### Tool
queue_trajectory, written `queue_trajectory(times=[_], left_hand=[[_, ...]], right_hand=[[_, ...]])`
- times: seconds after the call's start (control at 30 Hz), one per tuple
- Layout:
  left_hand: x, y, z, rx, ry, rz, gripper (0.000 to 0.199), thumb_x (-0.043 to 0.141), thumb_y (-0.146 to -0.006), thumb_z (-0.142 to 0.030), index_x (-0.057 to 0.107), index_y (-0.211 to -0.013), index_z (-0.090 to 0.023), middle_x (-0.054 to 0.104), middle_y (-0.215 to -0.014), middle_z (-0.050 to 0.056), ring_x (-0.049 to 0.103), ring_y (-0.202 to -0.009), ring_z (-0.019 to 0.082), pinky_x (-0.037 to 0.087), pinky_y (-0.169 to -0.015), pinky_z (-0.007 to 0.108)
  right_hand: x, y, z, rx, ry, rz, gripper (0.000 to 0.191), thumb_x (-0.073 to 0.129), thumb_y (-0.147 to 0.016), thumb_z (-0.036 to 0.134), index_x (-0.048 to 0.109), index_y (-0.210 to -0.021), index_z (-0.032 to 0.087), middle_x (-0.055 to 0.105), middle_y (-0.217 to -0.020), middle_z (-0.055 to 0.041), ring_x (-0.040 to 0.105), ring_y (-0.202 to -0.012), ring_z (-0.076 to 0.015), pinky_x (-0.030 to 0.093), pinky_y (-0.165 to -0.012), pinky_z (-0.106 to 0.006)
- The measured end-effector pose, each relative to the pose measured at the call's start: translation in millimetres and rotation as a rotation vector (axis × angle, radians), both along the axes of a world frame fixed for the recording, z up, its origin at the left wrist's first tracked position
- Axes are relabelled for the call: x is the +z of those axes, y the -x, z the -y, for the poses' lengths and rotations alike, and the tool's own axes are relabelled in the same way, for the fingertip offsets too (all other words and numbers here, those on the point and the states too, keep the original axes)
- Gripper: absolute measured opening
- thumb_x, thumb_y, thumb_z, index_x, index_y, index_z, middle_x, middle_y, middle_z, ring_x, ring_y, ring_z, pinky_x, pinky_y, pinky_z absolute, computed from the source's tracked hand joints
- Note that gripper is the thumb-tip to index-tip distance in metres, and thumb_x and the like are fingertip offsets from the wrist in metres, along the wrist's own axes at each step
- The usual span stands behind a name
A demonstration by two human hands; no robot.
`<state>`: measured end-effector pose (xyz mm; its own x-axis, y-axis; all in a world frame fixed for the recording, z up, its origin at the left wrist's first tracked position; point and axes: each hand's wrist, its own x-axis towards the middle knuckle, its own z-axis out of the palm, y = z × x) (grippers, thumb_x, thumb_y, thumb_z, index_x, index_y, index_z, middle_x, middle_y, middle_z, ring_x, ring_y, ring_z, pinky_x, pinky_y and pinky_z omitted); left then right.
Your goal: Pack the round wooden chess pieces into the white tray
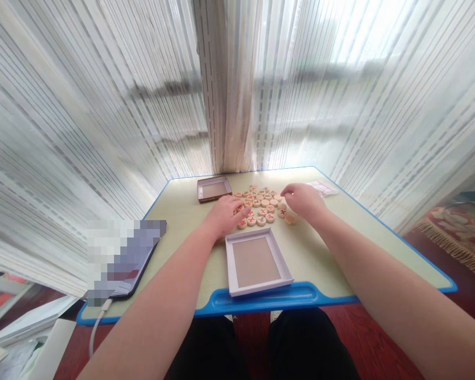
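Round wooden Chinese chess pieces [265,202] lie in a loose cluster on the table, some showing red or dark characters, others blank side up. At the cluster's left edge rests my left hand [224,215], palm down, with fingers stretched and thumb apart; its fingertips are at the nearest pieces. My right hand [304,200] is at the right edge, its fingers curled inward beside the outer pieces. Whatever those fingers may hold is hidden. Just below it, one blurred chess piece [290,218] sits close to a piece with a dark character [282,212].
A shallow open box half [230,272] lies near the front edge of the blue-rimmed table [170,253]. Another box half [200,196] sits at the back left. A clear plastic packet [328,188] is at the right. A phone [142,258] with a cable [96,327] lies left.
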<state>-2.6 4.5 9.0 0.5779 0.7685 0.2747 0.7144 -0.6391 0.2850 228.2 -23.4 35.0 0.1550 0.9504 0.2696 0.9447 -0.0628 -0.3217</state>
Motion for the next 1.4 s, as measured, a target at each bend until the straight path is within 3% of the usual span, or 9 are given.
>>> queue_trajectory(times=[0.13,0.37,0.53,0.8,1.03,1.4], left_hand=[[-5.8,-2,-3,0.032,0.019,-0.059,0.058,0.027,-0.089,-0.055,0.053,-0.126,-0.018,0.048,-0.136,0.010,0.036,-0.129,0.024,0.027,-0.108,0.043],[-7.2,-6,-5,0.000,-0.031,-0.026,0.054,0.026,-0.091,-0.050,0.062,-0.112,-0.017,0.059,-0.123,0.009,0.046,-0.120,0.020,0.031,-0.106,0.039],[-10.9,-6,-5,0.054,-0.024,-0.035,0.051,0.027,-0.090,-0.051,0.063,-0.112,-0.022,0.056,-0.125,0.010,0.042,-0.123,0.023,0.031,-0.104,0.046],[-4.9,-8,1,-0.039,-0.007,-0.060,0.050,0.019,-0.094,-0.041,0.065,-0.107,-0.024,0.065,-0.114,0.004,0.048,-0.119,0.018,0.026,-0.109,0.044],[-8.9,-7,-2,0.116,0.003,-0.007,0.045,0.028,-0.092,-0.041,0.064,-0.112,-0.023,0.055,-0.129,0.004,0.035,-0.128,0.026,0.029,-0.106,0.047],[-7.3,-7,1,0.023,-0.041,0.012,0.041,0.031,-0.092,-0.033,0.069,-0.096,-0.022,0.060,-0.124,0.002,0.044,-0.122,0.021,0.030,-0.106,0.041]], right_hand=[[-11.5,3,-4,0.113,-0.029,0.028,0.027,0.048,-0.075,0.017,0.071,-0.088,0.020,0.070,-0.093,-0.0069,0.063,-0.084,-0.0208,0.047,-0.071,-0.029],[-16.7,19,1,0.365,-0.030,0.061,0.023,0.052,-0.080,0.027,0.072,-0.089,0.021,0.067,-0.102,-0.0045,0.055,-0.098,-0.0228,0.043,-0.087,-0.034],[-12.9,21,6,0.352,-0.042,0.070,0.023,0.050,-0.082,0.026,0.072,-0.089,0.021,0.068,-0.101,-0.0054,0.054,-0.097,-0.0231,0.042,-0.088,-0.035],[-12.9,29,9,0.421,-0.087,0.038,0.020,0.052,-0.080,0.023,0.072,-0.087,0.020,0.068,-0.098,-0.0052,0.053,-0.097,-0.0220,0.042,-0.089,-0.034],[-15.2,31,9,0.438,-0.091,0.031,0.018,0.054,-0.080,0.023,0.072,-0.083,0.021,0.069,-0.096,-0.0058,0.054,-0.096,-0.0219,0.041,-0.090,-0.034],[-15.0,28,7,0.427,-0.131,0.031,0.019,0.054,-0.079,0.022,0.072,-0.083,0.021,0.069,-0.097,-0.0057,0.054,-0.097,-0.0230,0.042,-0.089,-0.035]])
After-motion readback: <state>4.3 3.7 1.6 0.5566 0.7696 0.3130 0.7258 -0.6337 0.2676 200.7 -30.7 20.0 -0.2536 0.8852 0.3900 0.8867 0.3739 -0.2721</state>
